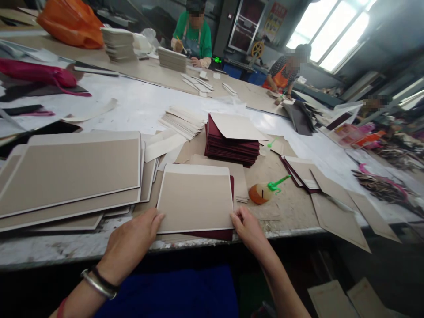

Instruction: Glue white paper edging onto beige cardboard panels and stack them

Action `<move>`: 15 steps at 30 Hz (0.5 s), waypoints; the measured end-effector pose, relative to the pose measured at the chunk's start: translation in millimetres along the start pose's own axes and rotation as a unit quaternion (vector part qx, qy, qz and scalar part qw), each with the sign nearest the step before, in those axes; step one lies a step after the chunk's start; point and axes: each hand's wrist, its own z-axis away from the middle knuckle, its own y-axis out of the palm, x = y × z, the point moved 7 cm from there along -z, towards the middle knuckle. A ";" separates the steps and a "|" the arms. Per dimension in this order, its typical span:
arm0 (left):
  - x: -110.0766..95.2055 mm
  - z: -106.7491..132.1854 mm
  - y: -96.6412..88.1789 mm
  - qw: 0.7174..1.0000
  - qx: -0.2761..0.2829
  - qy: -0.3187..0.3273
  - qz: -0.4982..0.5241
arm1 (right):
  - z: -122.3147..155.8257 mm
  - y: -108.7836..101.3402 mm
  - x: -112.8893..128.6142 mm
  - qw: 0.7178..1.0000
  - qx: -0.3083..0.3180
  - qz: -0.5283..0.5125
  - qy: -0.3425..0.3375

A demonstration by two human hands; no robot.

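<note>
A beige rectangular panel (195, 201) with pale edges lies at the table's front edge. My left hand (134, 236) pinches its lower left side, and my right hand (247, 227) grips its lower right side. Below the panel a dark maroon sheet (215, 234) peeks out along the front and right. Just right of it, a squat bottle of amber liquid (259, 194) has a green nozzle. Behind it rises a stack of maroon pieces (228, 148), topped by a pale sheet (236, 126). Larger beige panels (76, 170) are piled left of my left hand.
Pale strips (183, 121) lie fanned beyond the panel. To the right are maroon-edged pieces (300, 172) and beige sheets (341, 221) overhanging the edge. A pink pouch (39, 73) and an orange bag (71, 22) sit left. Co-workers, one in a green top (205, 37), work across the table.
</note>
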 end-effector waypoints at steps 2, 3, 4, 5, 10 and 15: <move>0.4 -0.6 0.8 1.000 0.000 0.001 -0.001 | -0.2 0.3 -0.2 1.000 0.000 -0.001 0.001; 0.7 -0.9 1.3 1.000 0.001 0.002 0.000 | -0.4 0.5 -0.1 1.000 0.001 -0.001 0.001; 0.8 -1.2 1.7 1.000 0.003 0.003 0.001 | -0.6 0.7 0.1 1.000 0.003 -0.002 0.001; 0.9 -1.5 1.9 1.000 0.003 0.003 0.001 | -0.7 0.7 0.4 1.000 0.004 -0.002 0.001; 0.3 -2.0 1.4 1.000 0.006 0.003 -0.009 | -0.8 -0.1 1.7 1.000 0.002 -0.001 -0.001; 0.1 -1.4 1.4 1.000 0.014 0.001 -0.010 | -0.2 -0.5 2.3 1.000 0.001 0.002 -0.004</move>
